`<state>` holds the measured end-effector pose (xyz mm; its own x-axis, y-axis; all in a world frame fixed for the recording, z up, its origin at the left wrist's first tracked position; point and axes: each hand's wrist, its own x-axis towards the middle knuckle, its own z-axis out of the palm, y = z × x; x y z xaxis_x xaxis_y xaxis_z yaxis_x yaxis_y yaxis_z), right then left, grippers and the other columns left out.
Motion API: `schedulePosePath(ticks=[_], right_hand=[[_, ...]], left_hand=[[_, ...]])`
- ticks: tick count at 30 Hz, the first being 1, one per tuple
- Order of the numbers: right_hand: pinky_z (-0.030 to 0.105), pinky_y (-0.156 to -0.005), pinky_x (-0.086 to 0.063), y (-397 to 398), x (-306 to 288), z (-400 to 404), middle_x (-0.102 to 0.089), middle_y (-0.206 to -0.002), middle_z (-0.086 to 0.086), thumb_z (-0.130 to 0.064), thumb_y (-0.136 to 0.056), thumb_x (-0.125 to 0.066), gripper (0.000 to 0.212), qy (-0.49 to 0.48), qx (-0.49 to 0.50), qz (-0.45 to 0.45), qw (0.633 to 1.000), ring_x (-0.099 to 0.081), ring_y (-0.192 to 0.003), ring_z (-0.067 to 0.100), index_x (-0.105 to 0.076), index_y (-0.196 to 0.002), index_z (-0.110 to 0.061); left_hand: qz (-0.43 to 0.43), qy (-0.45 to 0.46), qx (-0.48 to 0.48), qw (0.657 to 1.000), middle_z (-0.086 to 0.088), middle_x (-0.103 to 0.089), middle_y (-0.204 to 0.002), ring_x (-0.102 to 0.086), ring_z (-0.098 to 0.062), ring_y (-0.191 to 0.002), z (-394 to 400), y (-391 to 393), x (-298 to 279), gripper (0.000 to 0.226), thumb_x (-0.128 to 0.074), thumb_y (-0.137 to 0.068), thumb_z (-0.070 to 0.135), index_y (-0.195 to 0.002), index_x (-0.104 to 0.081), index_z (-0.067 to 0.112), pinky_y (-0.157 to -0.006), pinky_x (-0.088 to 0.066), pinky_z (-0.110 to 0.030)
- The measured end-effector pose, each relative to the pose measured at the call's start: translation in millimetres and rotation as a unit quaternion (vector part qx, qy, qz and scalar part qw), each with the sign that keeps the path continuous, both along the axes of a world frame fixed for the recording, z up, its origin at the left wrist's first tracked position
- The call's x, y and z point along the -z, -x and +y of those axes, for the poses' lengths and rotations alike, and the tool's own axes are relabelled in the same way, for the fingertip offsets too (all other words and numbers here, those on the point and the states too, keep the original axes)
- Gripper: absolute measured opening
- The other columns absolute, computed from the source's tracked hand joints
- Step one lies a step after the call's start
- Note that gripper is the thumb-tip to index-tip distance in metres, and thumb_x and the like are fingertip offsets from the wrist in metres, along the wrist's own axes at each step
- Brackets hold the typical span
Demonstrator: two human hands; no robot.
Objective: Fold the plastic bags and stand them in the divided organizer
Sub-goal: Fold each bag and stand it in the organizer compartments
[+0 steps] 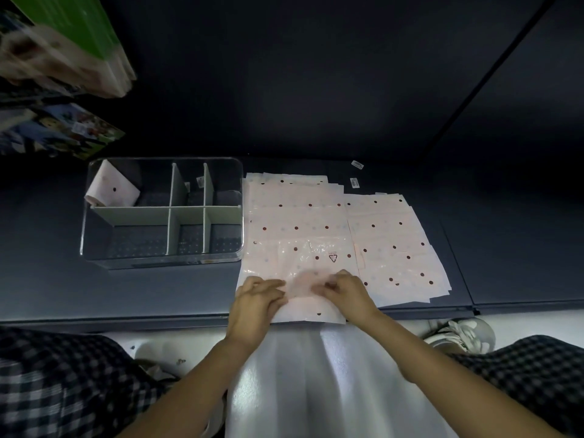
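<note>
My left hand (257, 298) and right hand (346, 292) both pinch the near edge of the top polka-dot plastic bag (297, 235), which lies flat on the table (505, 263) with its long axis running away from me. The divided organizer (162, 257) sits just left of the stack, nearer my left hand, with one folded bag (112, 189) standing in its far-left compartment.

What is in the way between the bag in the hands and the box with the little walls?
Nothing visible: bare dark surface separates the bag from the open-topped organizer, whose compartments are empty except one.
</note>
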<state>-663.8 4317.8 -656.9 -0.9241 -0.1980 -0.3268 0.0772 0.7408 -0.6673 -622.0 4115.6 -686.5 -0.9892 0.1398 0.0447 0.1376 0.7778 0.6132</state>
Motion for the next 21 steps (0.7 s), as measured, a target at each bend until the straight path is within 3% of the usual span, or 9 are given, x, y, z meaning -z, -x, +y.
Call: schedulePosePath(ticks=[2,4,10,13,15,17,19,21], right_hand=[[0.021,-0.053,-0.026,8,0,-6,-0.035,-0.054,-0.005,-0.026,-0.089,-0.063,0.045,0.007,0.020,-0.021,1.000,-0.034,-0.057,0.013,-0.038,-0.052,-0.017],[0.028,-0.056,-0.025,15,0,-11,-0.032,-0.050,-0.007,-0.028,-0.092,-0.059,0.051,-0.004,0.026,-0.027,0.999,-0.030,-0.054,0.011,-0.029,-0.052,-0.018],[0.030,-0.062,-0.028,30,1,-25,-0.033,-0.052,-0.002,-0.035,-0.095,-0.050,0.053,-0.121,0.008,-0.032,0.992,-0.040,-0.065,0.021,-0.027,-0.052,-0.017],[0.030,-0.065,-0.029,33,1,-29,-0.035,-0.053,-0.003,-0.038,-0.096,-0.049,0.053,-0.148,0.012,-0.049,0.988,-0.042,-0.067,0.022,-0.029,-0.051,-0.017],[0.030,-0.067,-0.029,34,-1,-31,-0.035,-0.054,-0.003,-0.038,-0.095,-0.049,0.052,-0.161,0.015,-0.059,0.985,-0.043,-0.069,0.023,-0.031,-0.051,-0.018],[0.030,-0.068,-0.030,37,-2,-34,-0.036,-0.054,-0.002,-0.038,-0.095,-0.050,0.052,-0.168,0.020,-0.073,0.983,-0.044,-0.069,0.023,-0.031,-0.051,-0.016],[0.029,-0.069,-0.031,40,-1,-34,-0.036,-0.055,-0.003,-0.037,-0.094,-0.051,0.052,-0.166,0.028,-0.089,0.982,-0.044,-0.069,0.021,-0.031,-0.051,-0.016],[0.028,-0.068,-0.031,44,1,-33,-0.033,-0.056,-0.006,-0.037,-0.094,-0.052,0.051,-0.149,0.035,-0.104,0.983,-0.041,-0.063,0.017,-0.030,-0.052,-0.020]], left_hand=[[-0.022,-0.011,-0.075,0.997,0.006,-0.063,-0.108,-0.048,-0.022,-0.101,3,2,0,0.010,-0.069,-0.084,0.027,-0.084,-0.076,0.020,-0.085,-0.037,-0.032],[-0.073,-0.021,-0.137,0.988,0.009,-0.052,-0.106,-0.041,-0.017,-0.103,8,5,-1,0.013,-0.067,-0.085,0.035,-0.086,-0.075,0.024,-0.083,-0.026,-0.025],[-0.131,-0.021,-0.176,0.975,0.013,-0.040,-0.103,-0.037,-0.014,-0.108,14,9,-2,0.011,-0.064,-0.085,0.038,-0.082,-0.069,0.029,-0.084,-0.018,-0.022],[-0.106,0.013,-0.180,0.978,0.007,-0.043,-0.111,-0.039,-0.017,-0.111,18,8,-7,0.013,-0.063,-0.086,0.035,-0.093,-0.060,0.025,-0.088,-0.023,-0.025],[-0.044,0.043,-0.132,0.989,-0.001,-0.046,-0.124,-0.042,-0.022,-0.116,19,4,-9,0.024,-0.063,-0.086,0.028,-0.107,-0.056,0.017,-0.095,-0.030,-0.030],[0.025,0.076,-0.007,0.997,-0.008,-0.046,-0.138,-0.043,-0.027,-0.129,20,-2,-13,0.035,-0.064,-0.085,0.024,-0.117,-0.057,0.011,-0.107,-0.033,-0.038],[0.061,0.146,0.102,0.982,-0.013,-0.045,-0.143,-0.042,-0.028,-0.133,21,-8,-11,0.052,-0.068,-0.083,0.034,-0.126,-0.057,0.006,-0.109,-0.036,-0.045],[0.023,0.213,0.133,0.968,-0.015,-0.040,-0.146,-0.038,-0.027,-0.135,18,-11,-9,0.070,-0.063,-0.083,0.049,-0.135,-0.049,0.004,-0.108,-0.036,-0.047]])
